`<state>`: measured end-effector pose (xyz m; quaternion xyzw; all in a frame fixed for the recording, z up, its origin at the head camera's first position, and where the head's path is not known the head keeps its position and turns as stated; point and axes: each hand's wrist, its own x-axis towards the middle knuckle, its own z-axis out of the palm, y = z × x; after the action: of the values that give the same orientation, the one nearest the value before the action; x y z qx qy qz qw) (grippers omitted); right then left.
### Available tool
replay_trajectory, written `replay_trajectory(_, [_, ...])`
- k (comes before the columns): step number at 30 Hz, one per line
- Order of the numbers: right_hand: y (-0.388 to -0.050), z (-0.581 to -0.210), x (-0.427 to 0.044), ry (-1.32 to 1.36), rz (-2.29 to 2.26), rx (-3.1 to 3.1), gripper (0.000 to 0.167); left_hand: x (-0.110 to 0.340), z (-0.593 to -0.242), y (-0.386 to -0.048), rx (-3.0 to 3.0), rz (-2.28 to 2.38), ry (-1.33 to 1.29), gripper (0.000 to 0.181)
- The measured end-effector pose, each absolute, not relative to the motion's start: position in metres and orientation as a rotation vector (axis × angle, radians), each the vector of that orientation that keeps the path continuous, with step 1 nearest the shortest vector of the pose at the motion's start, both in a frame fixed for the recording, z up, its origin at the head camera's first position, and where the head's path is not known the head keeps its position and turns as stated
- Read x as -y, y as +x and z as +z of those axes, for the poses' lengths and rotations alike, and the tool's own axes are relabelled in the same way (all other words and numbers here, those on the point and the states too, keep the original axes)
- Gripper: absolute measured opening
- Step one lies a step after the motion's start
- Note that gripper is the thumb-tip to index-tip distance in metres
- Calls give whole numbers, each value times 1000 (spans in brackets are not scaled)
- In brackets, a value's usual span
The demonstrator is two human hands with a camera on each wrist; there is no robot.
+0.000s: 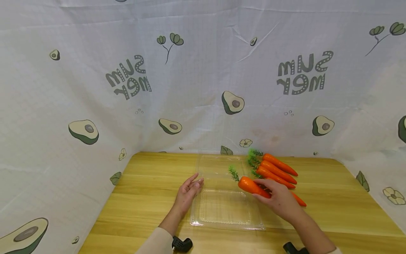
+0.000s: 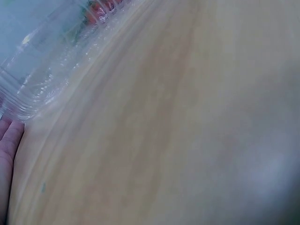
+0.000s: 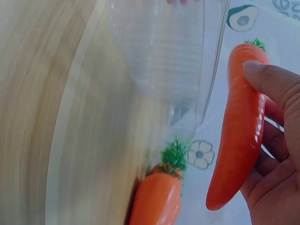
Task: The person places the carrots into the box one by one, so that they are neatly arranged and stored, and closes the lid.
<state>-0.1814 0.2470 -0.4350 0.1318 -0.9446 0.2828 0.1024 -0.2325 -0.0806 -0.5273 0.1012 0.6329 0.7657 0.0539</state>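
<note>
My right hand grips an orange carrot with a green leafy top, held above the right side of a clear plastic box. In the right wrist view the thumb lies along the carrot and the fingers are behind it. The box lies with its lid folded back towards the curtain. At the box's left edge is my left hand, fingers loosely extended and holding nothing. In the left wrist view its fingertips reach the box wall.
Several more carrots lie in a row to the right of the box, green tops pointing left. A white curtain with avocado prints stands behind the wooden table. Black devices are near both wrists.
</note>
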Motion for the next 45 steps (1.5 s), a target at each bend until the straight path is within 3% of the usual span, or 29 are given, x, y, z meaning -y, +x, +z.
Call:
replay_trajectory(29, [-169, -428, -203, 641, 900, 2760, 40, 81, -527, -231, -1954, 2307, 340, 57])
replay_trajectory(45, [-168, -436, -177, 713, 886, 2851, 40, 80, -524, -230, -2104, 2245, 182, 48])
